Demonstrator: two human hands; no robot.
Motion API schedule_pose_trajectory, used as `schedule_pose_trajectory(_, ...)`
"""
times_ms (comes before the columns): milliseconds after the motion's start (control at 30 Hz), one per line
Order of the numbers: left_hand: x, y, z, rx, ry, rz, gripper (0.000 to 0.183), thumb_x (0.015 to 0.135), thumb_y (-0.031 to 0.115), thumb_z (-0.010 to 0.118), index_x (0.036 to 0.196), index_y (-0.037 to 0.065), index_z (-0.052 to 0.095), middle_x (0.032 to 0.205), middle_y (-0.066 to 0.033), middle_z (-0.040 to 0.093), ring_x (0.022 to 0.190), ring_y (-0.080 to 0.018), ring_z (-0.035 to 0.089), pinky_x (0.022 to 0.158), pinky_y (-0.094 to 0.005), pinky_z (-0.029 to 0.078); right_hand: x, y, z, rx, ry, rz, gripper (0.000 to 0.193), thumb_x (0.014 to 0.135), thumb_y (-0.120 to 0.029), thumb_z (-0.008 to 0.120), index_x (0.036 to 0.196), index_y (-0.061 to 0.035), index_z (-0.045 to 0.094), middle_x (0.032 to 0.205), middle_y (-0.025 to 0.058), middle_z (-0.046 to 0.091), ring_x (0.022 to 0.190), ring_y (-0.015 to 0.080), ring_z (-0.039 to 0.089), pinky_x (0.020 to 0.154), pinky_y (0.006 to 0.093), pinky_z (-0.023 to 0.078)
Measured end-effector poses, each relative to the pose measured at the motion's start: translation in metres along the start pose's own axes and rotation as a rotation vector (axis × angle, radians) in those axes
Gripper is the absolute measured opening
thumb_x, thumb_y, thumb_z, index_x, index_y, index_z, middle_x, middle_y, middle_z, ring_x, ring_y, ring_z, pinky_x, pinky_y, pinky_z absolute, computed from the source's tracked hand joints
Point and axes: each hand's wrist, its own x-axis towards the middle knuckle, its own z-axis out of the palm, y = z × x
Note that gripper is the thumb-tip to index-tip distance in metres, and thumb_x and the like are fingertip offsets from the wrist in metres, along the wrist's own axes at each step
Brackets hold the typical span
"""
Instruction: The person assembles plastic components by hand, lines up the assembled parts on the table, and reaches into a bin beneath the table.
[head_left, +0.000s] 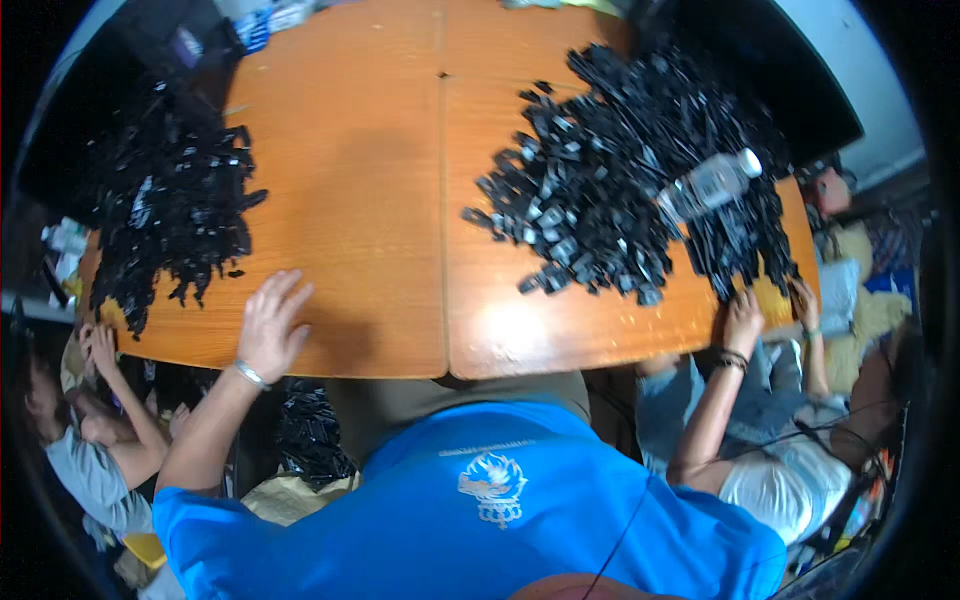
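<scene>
My left hand (272, 325) is over the near edge of the orange-brown wooden table (350, 200). Its fingers are apart and nothing is in them; a silver band circles the wrist. Nearest to it, on the left, spreads a heap of small black plastic-looking pieces (185, 215), and the hand does not touch it. A larger heap of black pieces (600, 190) covers the table's right side, some shiny and blocky, others long and thin. Their exact kind is too small to make out. My right hand does not show; only the blue sleeve on that side is visible.
A clear plastic bottle (710, 185) lies on the right heap. At right, a person's hand with a dark bracelet (742, 322) touches the table edge near the pieces. Another person's hands (100, 345) are at the left edge. A black plastic bag (308, 430) sits below the table.
</scene>
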Motion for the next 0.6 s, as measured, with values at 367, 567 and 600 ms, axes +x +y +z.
schedule_pose_trajectory(367, -0.021, 0.005, -0.029, 0.004, -0.072, -0.051, 0.062, 0.091, 0.023, 0.07, 0.151, 0.012, 0.059, 0.163, -0.0209, 0.047, 0.152, -0.0444, 0.042, 0.12, -0.0604, 0.035, 0.041, -0.036, -0.038, -1.085, -0.064, 0.097, 0.037, 0.106, -0.015, 0.056, 0.139, -0.002, 0.063, 0.137, 0.0137, 0.064, 0.129, 0.029, 0.062, 0.104, 0.0393, 0.054)
schedule_pose_trajectory(567, -0.02, -0.007, -0.025, -0.033, -0.055, -0.035, 0.063, 0.093, 0.024, 0.068, 0.153, 0.014, 0.056, 0.163, -0.0196, 0.046, 0.151, -0.0437, 0.042, 0.121, -0.0593, 0.033, 0.019, 0.054, -0.033, -0.847, -0.063, 0.223, 0.024, 0.107, -0.019, 0.063, 0.122, -0.0011, 0.068, 0.116, 0.0199, 0.069, 0.109, 0.0405, 0.068, 0.095, 0.0478, 0.056)
schedule_pose_trajectory(600, -0.018, -0.013, -0.018, -0.035, -0.054, -0.018, 0.062, 0.093, 0.024, 0.068, 0.153, 0.014, 0.056, 0.163, -0.0195, 0.046, 0.151, -0.044, 0.042, 0.121, -0.059, 0.033, 0.016, 0.066, -0.039, -0.862, -0.105, 0.293, 0.029, 0.108, -0.022, 0.062, 0.127, -0.0005, 0.067, 0.123, 0.0214, 0.07, 0.108, 0.0435, 0.069, 0.093, 0.0502, 0.056)
